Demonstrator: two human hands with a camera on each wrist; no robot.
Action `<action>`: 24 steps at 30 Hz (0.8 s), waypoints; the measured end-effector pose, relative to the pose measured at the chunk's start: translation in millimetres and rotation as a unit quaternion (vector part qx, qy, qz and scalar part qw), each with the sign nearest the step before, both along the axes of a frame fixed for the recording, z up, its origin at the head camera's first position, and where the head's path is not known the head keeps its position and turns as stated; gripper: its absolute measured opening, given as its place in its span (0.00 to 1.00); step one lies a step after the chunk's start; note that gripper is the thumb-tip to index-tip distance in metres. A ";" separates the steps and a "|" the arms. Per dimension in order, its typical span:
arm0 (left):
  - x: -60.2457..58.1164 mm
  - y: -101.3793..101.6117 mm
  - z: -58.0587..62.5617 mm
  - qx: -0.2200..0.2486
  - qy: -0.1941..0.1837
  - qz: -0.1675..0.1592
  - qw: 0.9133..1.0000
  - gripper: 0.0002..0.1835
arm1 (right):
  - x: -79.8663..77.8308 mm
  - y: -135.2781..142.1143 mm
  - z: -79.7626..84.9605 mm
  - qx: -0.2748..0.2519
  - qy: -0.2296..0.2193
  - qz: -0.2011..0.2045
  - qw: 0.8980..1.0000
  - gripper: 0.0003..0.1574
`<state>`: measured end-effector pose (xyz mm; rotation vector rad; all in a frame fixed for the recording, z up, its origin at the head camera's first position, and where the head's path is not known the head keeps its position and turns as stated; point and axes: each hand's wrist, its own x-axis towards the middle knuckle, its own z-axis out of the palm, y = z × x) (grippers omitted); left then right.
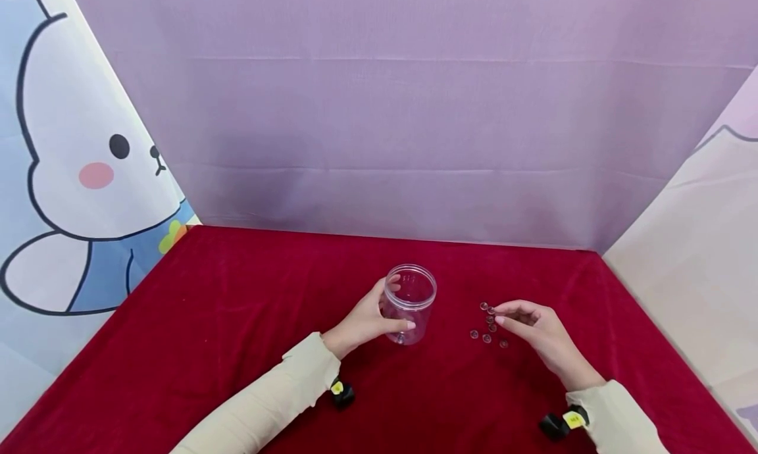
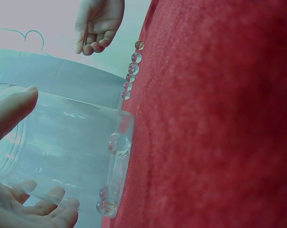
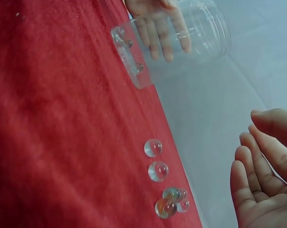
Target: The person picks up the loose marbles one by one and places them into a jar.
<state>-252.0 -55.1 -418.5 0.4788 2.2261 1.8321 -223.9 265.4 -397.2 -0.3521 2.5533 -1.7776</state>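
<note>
My left hand (image 1: pixel 368 317) grips a clear plastic jar (image 1: pixel 418 316) around its side, thumb in front and fingers behind. The jar is upright on the red cloth, with its mouth uncovered. Through its wall, the left wrist view shows a few glass marbles (image 2: pixel 118 143) at the bottom. To the jar's right, several loose glass marbles (image 1: pixel 487 338) lie in a small group. Over the right side of this group is my right hand (image 1: pixel 547 339), its thumb and fingers loosely bent. From the right wrist view, the fingertips (image 3: pixel 245 137) are apart from the marbles (image 3: pixel 158 171) and nothing shows between them.
Red velvety cloth (image 1: pixel 237 322) covers the table. A lilac curtain (image 1: pixel 379 125) rises behind its far edge. A printed cartoon sheet (image 1: pixel 71 210) hangs on the left and a pale sheet (image 1: pixel 705 256) on the right.
</note>
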 end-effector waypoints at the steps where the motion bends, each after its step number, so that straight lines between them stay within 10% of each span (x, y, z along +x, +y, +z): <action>1: 0.3 -0.3 0.8 0.001 0.001 -0.001 1.000 0.49 | 0.8 1.3 0.2 0.002 0.000 -0.002 1.000 0.21; 24: 0.4 0.2 3.9 0.003 0.001 -0.004 1.000 0.48 | 1.2 29.3 -16.9 0.041 -0.036 0.023 0.998 0.21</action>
